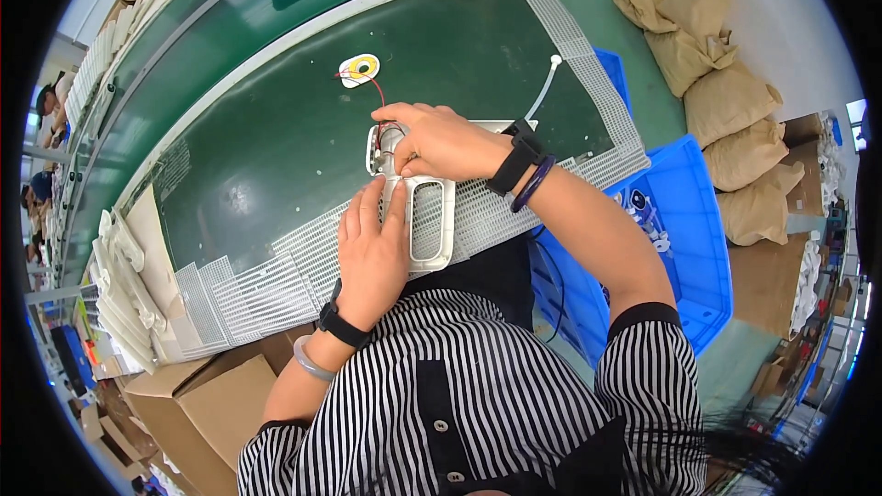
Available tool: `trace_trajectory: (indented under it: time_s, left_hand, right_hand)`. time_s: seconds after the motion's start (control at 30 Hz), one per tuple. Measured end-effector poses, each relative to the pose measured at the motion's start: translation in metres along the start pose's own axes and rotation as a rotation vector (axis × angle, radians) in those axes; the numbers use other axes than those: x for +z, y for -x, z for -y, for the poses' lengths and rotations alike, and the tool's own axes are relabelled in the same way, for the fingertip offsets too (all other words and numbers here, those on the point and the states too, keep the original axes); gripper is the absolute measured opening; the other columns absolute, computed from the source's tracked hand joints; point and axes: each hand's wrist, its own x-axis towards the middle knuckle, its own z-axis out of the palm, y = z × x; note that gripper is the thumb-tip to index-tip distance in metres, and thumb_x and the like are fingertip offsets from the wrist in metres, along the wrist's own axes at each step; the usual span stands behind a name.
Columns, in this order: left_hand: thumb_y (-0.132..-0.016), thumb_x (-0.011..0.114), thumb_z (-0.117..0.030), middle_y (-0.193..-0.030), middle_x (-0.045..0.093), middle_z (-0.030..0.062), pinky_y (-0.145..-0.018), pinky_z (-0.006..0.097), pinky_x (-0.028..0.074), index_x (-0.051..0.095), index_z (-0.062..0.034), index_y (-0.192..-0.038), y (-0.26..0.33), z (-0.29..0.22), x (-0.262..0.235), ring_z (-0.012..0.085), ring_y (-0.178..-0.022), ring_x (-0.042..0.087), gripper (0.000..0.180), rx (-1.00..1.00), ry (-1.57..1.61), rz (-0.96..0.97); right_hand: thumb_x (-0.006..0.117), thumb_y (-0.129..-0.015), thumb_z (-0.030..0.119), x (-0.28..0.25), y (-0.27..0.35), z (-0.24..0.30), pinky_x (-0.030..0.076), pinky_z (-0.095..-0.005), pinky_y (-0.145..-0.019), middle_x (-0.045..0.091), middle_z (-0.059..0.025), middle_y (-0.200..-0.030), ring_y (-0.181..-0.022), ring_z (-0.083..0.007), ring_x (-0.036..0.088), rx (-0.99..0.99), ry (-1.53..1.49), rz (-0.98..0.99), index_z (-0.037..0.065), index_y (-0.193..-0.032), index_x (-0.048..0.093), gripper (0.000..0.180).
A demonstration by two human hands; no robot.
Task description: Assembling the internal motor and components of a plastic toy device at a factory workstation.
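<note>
A white plastic housing with a long looped handle lies at the near edge of the green work table. My left hand holds it from the left, fingers stretched along its middle and the tips by the inner parts. Across its far end bends my right hand, thumb and fingers closed over the housing; what lies under the fingertips is hidden. Thin red wires run from the housing to a small white oval piece with a yellow ring, lying beyond my hands.
A white tube with a round end sticks out past my right wrist. White grid matting lines the table's edges. Blue bins with parts stand at the right, a cardboard box at the lower left. Brown sacks lie against the wall.
</note>
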Motion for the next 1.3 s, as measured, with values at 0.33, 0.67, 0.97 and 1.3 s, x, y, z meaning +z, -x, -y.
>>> trace_trajectory:
  time_s: [0.33,0.67,0.97,1.3]
  left_hand:
    - [-0.086,0.063,-0.004,-0.140,0.049,0.0205,-0.106,0.048,0.043,0.057,0.0025,-0.134,-0.008,0.003,-0.006,0.0387,-0.129,0.049,0.049,0.081,-0.043,0.027]
    - [-0.090,0.069,-0.016,-0.132,0.056,0.0228,-0.104,0.048,0.044,0.055,0.0014,-0.135,-0.020,0.034,-0.038,0.0404,-0.125,0.052,0.050,0.003,0.315,0.072]
    - [-0.102,0.045,-0.061,-0.125,0.067,0.0164,-0.077,0.038,0.058,0.047,0.0061,-0.137,-0.172,0.130,-0.019,0.0225,-0.098,0.069,0.075,-0.850,1.495,0.555]
    - [-0.109,0.043,-0.031,-0.124,0.069,0.0109,-0.084,0.032,0.052,0.046,-0.0058,-0.149,-0.175,0.079,0.003,0.0172,-0.099,0.068,0.047,-0.356,1.216,0.181]
  right_hand:
    - [0.077,-0.080,0.018,-0.001,-0.005,0.004,0.044,-0.0455,-0.102,0.050,-0.0102,-0.151,-0.127,-0.0303,0.054,0.019,0.074,0.017,0.013,-0.084,0.079,0.007]
    - [0.074,-0.085,0.019,-0.045,0.067,0.029,0.048,-0.0444,-0.103,0.051,-0.0221,-0.144,-0.124,-0.0406,0.058,0.041,-0.087,-0.516,0.006,-0.113,0.072,0.031]
    - [0.070,-0.092,0.018,0.018,0.172,0.067,0.055,-0.0356,-0.076,0.065,-0.0157,-0.115,-0.085,-0.0257,0.071,0.607,-0.163,-0.652,0.002,-0.123,0.063,0.035]
    - [0.070,-0.093,0.021,0.041,0.179,0.068,0.054,-0.0339,-0.070,0.066,-0.0141,-0.119,-0.076,-0.0209,0.069,0.537,-0.188,-0.715,0.006,-0.129,0.060,0.040]
